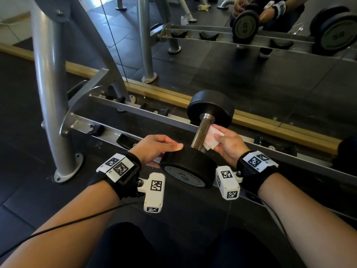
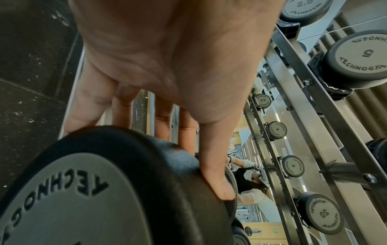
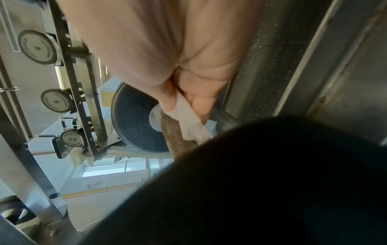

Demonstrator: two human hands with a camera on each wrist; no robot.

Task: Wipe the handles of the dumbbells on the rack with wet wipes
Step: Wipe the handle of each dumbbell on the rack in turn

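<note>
Dumbbell [image 1: 201, 140] lies across rack rails [image 1: 135, 111]; left hand [image 1: 154, 147] on near head, wet wipe [image 1: 211, 137] right of handle [image 1: 201, 135].

One dumbbell [image 1: 189, 167] across the lower rack [image 1: 135, 111] rails: two black heads, one handle [image 1: 201, 132]. One wet wipe [image 1: 212, 136], folded. Two hands, a left hand [image 1: 154, 147] and a right hand [image 1: 229, 144]. Two white marker-tagged wrist units [image 1: 154, 190], one per wrist. One cable [image 1: 77, 221] along the left forearm. In the left wrist view, at least six more grey end plates [image 2: 360, 56] up the tiers, some perhaps mirror reflections; the exact number cannot be told.
</note>
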